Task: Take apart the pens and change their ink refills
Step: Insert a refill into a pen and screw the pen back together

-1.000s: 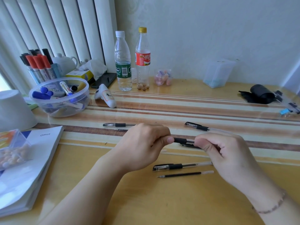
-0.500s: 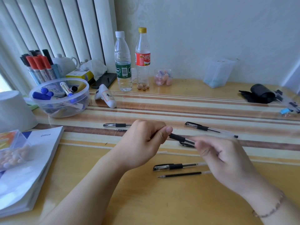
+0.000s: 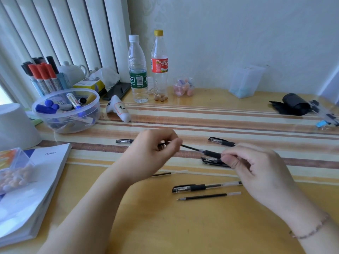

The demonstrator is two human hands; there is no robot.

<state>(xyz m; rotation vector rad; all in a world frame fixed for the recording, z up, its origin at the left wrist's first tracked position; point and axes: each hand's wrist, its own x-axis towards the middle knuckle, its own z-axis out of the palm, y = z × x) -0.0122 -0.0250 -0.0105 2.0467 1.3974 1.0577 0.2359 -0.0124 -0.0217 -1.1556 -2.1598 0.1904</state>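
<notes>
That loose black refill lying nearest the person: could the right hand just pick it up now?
Probably not at once. The loose refill lies bare on the desk, close beside the right hand, with nothing over it. But that hand is pinching the grip of the pen that the left hand also holds.

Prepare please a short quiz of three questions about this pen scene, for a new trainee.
1. True or false: the left hand pinches the refill while the right hand holds the pen's black grip.
2. Which cap colour has the bottle with the red label? A) white B) yellow C) blue
3. Fill in: the loose refill nearest the person lies just in front of a ____ pen.

Key: 1 true; 2 B; 3 capped (whole).
</notes>
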